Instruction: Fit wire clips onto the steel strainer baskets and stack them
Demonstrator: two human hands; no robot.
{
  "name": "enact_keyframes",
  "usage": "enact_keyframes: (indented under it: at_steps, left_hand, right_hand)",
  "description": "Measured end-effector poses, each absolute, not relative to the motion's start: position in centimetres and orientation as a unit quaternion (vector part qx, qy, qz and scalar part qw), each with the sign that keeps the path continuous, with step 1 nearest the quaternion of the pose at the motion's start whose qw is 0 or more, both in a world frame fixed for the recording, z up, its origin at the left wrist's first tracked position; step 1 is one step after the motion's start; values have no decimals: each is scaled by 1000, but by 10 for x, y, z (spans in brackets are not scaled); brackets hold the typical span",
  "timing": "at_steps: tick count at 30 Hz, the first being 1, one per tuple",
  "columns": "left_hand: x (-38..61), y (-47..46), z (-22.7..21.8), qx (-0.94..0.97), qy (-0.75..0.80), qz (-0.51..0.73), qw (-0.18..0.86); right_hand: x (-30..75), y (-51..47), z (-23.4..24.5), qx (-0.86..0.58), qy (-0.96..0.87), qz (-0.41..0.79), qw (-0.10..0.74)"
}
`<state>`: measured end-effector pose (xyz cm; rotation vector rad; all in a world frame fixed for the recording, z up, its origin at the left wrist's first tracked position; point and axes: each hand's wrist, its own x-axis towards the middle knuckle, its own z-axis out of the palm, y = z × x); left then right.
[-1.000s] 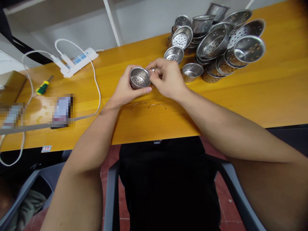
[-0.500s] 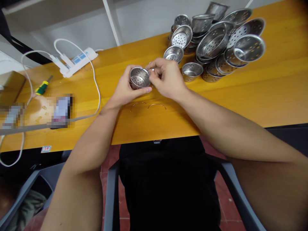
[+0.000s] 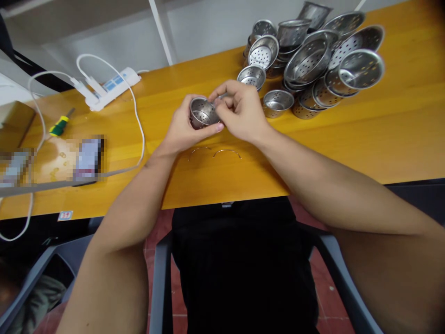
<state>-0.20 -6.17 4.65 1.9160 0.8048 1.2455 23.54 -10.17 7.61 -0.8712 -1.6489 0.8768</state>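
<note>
My left hand [image 3: 183, 130] is wrapped around a small perforated metal strainer cup [image 3: 202, 112], its open mouth turned up toward me. At the cup's right rim, my right hand [image 3: 241, 111] pinches with thumb and fingertips. Whatever sits between those fingertips is too small and covered to make out. On the table just below the hands lie two thin curved wires, one on the left [image 3: 199, 149] and one on the right [image 3: 227, 150].
Many perforated metal cups [image 3: 308, 62] are piled at the back right, with a single one [image 3: 277, 103] near my right hand. Leftward on the wooden table [image 3: 222, 185] are a power strip [image 3: 113, 90] with white cables, a screwdriver [image 3: 60, 126] and a phone [image 3: 88, 157].
The cup has shifted slightly right in my left hand's hold. My right fingertips now reach a little further over its rim. The wires have stayed in place.
</note>
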Motion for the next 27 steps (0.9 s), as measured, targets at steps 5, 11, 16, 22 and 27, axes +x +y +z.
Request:
enact_keyframes:
  at_steps: [5,11,16,22,27]
  left_hand:
    - [-8,-53,45,714,306,475,414]
    - [-11,-46,39,719,288,455,439]
    - [-13,-48,39,743,289,450,401]
    - [-17,-51,39,788,308,424,323]
    - [-18,-50,36,802,319,409,294]
  right_hand:
    - [250,-102,93,-301,-699,445,472]
    - [256,-104,98,-285,-696,495,435]
    - [253,-105,98,-285,-677,519,436]
    - [251,-105,98,-272,-670,539,433]
    - [252,-102,96,-266,-674,536,432]
